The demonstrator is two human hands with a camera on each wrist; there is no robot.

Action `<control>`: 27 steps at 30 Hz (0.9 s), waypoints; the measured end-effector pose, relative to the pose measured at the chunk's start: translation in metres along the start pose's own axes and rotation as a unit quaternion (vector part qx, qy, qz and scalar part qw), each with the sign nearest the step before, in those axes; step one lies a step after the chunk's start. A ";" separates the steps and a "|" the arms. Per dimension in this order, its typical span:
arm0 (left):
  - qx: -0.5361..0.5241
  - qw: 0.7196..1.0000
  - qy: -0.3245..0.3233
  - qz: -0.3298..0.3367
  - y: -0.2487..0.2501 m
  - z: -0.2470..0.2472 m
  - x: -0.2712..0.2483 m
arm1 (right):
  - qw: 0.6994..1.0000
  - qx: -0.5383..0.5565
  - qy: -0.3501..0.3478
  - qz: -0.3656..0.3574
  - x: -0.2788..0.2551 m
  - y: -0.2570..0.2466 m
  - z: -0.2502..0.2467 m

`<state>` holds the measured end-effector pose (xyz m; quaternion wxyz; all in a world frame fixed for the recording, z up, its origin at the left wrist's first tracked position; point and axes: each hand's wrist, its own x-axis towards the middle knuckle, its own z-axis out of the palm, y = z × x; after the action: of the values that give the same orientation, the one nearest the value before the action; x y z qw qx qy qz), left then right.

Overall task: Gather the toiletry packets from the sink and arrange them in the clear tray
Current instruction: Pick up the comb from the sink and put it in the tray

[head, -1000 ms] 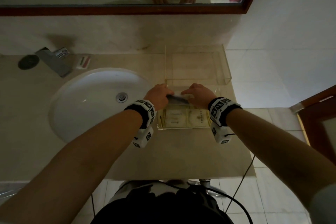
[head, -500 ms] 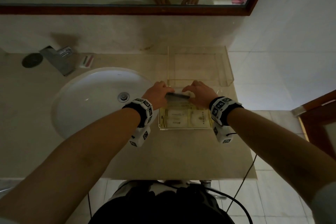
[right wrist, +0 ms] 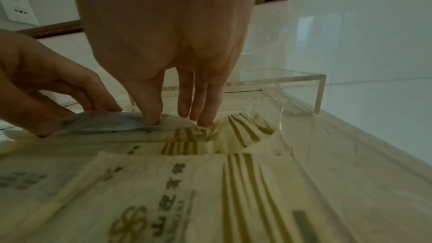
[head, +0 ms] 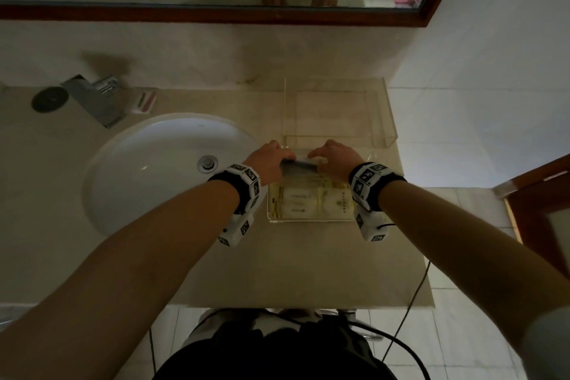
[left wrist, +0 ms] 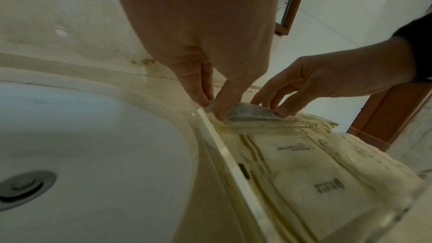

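Grey packet (left wrist: 251, 115) sits at the far end of the clear tray (head: 308, 220), spanning between the two sets of fingertips, on top of the cream packets (right wrist: 163, 182) already laid flat in the tray; sink basin (head: 148, 170) just beside the left fingers, looks bare of packets in the head view.

Handling, as a judgement: packet looks thin, light, soft and crinkly; it bows up in the middle between the hands, so no stiffness; film probably slick; not fragile but easy to crease or skid over the packets beneath; best taken at the short ends or corners with a light pinch, then pressed flat from the top.

Left hand (left wrist: 210, 47): thumb and forefinger close together, pinching the left end of the grey packet, tips right at the tray's left wall (left wrist: 224, 147); other fingers hidden, cannot tell.

Right hand (right wrist: 168, 40): fingers (right wrist: 205, 103) nearly straight and pointing down, slightly spread; thumb tip pushes down on the right end of the grey packet, the other tips touch the cream packets just right of it; no curl round anything, so it presses rather than grasps.

Clear acrylic stand (right wrist: 292, 78) lies just beyond the fingertips, apart from them; faucet (head: 95, 99) well off to the left.

Step looks like seating the last packet; task near done.
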<state>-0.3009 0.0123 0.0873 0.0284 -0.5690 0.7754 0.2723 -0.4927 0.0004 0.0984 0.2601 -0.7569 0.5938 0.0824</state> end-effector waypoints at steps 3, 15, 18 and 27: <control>-0.011 1.000 -0.002 -0.003 0.000 0.000 0.001 | 1.000 -0.002 -0.006 0.004 0.001 0.002 0.000; -0.040 0.999 0.002 0.001 -0.002 -0.003 0.002 | 1.000 -0.010 -0.009 -0.018 -0.002 0.012 -0.007; -0.046 0.999 0.005 -0.004 -0.001 0.001 0.001 | 1.000 -0.005 -0.009 -0.015 -0.002 0.013 -0.005; -0.027 0.999 0.023 0.005 0.001 -0.002 -0.003 | 1.000 -0.007 0.000 -0.008 -0.006 0.014 -0.011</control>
<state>-0.2999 0.0142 0.0901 -0.0059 -0.5714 0.7714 0.2801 -0.5094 -0.0024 0.1065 0.2552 -0.7635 0.5872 0.0842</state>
